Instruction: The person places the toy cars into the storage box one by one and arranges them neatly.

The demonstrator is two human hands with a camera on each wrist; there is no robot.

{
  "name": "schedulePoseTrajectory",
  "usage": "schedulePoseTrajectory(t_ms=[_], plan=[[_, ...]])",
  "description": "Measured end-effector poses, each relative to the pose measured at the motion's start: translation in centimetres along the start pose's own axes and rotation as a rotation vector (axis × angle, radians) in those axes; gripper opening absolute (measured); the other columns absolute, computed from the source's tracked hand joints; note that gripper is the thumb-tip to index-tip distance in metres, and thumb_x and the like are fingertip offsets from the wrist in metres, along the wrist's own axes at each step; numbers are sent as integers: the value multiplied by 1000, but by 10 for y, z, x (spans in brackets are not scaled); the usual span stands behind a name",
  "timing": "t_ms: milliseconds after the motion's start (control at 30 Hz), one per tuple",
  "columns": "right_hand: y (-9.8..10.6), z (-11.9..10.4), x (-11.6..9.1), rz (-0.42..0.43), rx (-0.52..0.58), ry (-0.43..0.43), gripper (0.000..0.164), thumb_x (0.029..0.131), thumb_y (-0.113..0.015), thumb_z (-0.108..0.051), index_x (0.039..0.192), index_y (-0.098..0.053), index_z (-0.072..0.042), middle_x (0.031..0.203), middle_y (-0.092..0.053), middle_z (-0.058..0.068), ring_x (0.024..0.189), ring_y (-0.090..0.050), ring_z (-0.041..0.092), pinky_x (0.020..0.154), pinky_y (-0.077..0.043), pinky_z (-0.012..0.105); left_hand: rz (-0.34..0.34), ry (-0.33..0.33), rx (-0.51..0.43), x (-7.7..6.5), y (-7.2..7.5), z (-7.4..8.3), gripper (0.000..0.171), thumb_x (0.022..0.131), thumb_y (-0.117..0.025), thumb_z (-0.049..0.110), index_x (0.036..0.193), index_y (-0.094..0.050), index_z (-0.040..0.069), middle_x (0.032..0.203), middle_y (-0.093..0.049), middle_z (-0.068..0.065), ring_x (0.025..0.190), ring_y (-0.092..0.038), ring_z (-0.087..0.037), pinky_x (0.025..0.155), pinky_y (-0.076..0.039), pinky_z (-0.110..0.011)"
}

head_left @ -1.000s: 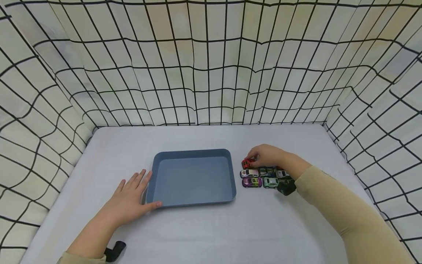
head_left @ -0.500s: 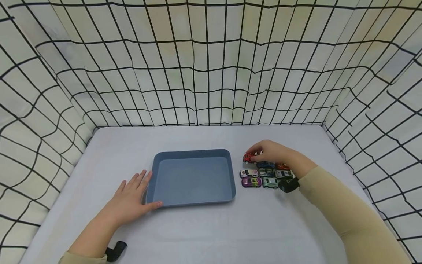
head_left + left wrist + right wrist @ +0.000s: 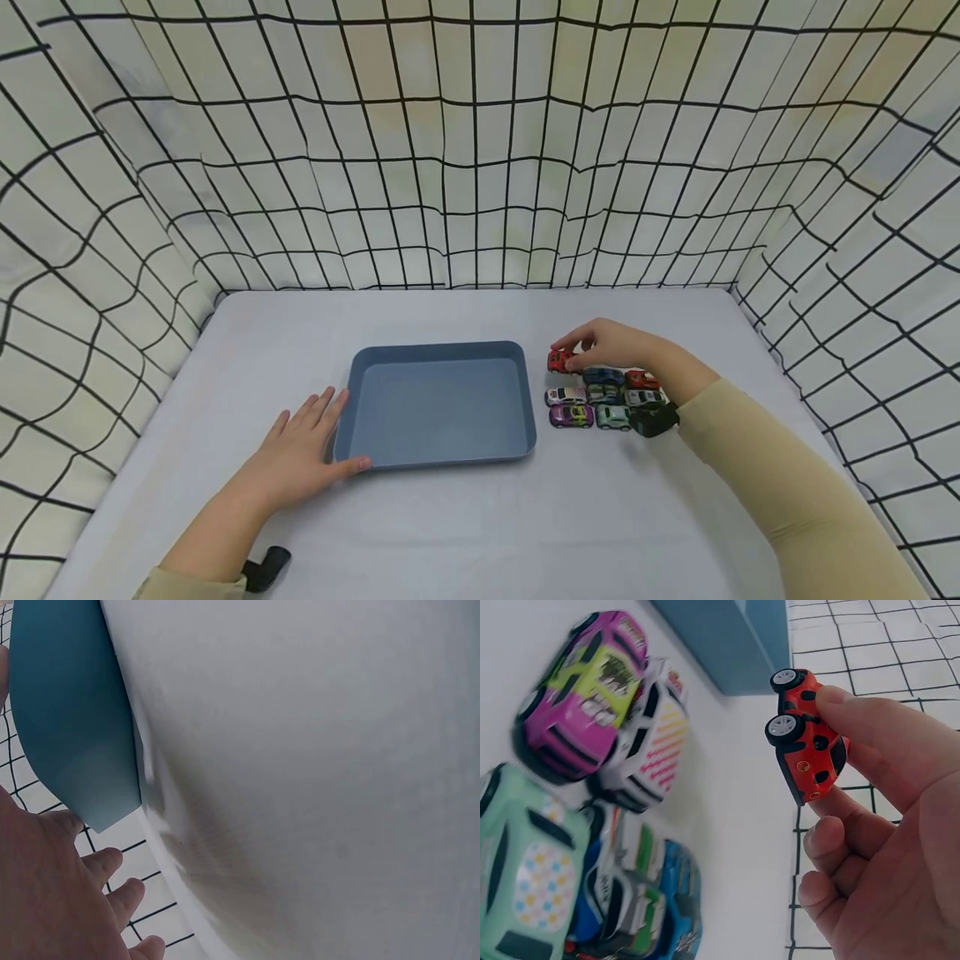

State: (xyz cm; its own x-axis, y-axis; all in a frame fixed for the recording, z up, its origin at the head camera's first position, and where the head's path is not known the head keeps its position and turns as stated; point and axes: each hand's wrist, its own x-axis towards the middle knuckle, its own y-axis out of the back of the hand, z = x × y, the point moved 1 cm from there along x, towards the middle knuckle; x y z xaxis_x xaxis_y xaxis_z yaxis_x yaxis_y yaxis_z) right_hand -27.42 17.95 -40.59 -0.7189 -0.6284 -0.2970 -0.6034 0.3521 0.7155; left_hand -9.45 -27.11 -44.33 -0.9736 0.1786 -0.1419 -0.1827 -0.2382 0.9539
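In the right wrist view, a red toy car (image 3: 810, 742) with black spots is pinched between the thumb and fingers of my right hand (image 3: 900, 780). The head view puts that right hand (image 3: 611, 343) just beyond the tray's right side, at the back of a cluster of toy cars. My left hand (image 3: 300, 454) lies with fingers spread at the left edge of a blue-grey tray (image 3: 435, 462), its thumb at the front left corner. The left wrist view has the tray's outer wall (image 3: 75, 705) beside the left fingers.
Several toy cars stand in rows right of the tray: a purple one (image 3: 572, 416), a mint green one (image 3: 613, 417), a white one (image 3: 565, 396), a blue one (image 3: 603, 376) and an orange-red one (image 3: 642, 380). Black-gridded white curtains (image 3: 487, 183) surround the white table (image 3: 450, 533).
My right hand has lifted the red toy car up from the back row and shifted it slightly left. My left hand stays at the tray's edge.
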Motion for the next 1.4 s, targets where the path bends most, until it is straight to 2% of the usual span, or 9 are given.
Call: schedulePoseTrajectory(t_ms=[200, 367, 500, 633, 1000, 1400], plan=[[2, -14, 7, 9, 2, 9, 46, 92, -71, -32, 135, -64, -16, 126, -64, 4, 102, -55, 21, 81, -47, 36, -5, 8, -5, -1, -1, -1, 119, 77, -54, 83, 158, -18, 4, 161, -18, -26, 146, -15, -47, 114, -7, -68], [-1, -28, 17, 5, 36, 28, 46, 92, -72, -33, 135, -65, -19, 115, -67, 1, 91, -57, 29, 73, -46, 35, -10, 12, -7, 1, -2, -2, 118, 78, -55, 82, 159, -16, 5, 162, -16, -25, 147, -14, -46, 115, -5, -67], [-4, -41, 26, 6, 44, 42, 44, 91, -73, -34, 133, -66, -22, 113, -67, 0, 86, -57, 30, 67, -43, 34, -3, 9, -11, 4, -3, -1, 118, 78, -56, 81, 159, -15, 5, 162, -16, -25, 147, -14, -46, 115, -5, -67], [-9, -57, 37, 0, 35, 64, 43, 90, -74, -35, 132, -67, -24, 114, -66, -1, 85, -56, 23, 68, -42, 34, 18, 3, -36, 4, -3, -1, 117, 78, -62, 76, 159, -16, 5, 161, -18, -24, 147, -15, -45, 115, -6, -67], [-45, -101, 73, -100, 55, 115, 40, 88, -77, -32, 127, -70, -25, 116, -68, -6, 92, -56, 15, 76, -47, 30, -9, -4, -66, 3, -3, -1, 118, 79, -60, 77, 158, -15, 2, 161, -15, -27, 147, -14, -48, 113, -8, -70], [-90, -142, 102, -176, -2, 194, 40, 90, -75, -29, 128, -69, -20, 106, -67, -9, 94, -57, 15, 71, -45, 24, 2, -13, -90, 5, -6, -5, 117, 79, -61, 77, 158, -16, 2, 161, -16, -27, 146, -14, -49, 112, -8, -71]])
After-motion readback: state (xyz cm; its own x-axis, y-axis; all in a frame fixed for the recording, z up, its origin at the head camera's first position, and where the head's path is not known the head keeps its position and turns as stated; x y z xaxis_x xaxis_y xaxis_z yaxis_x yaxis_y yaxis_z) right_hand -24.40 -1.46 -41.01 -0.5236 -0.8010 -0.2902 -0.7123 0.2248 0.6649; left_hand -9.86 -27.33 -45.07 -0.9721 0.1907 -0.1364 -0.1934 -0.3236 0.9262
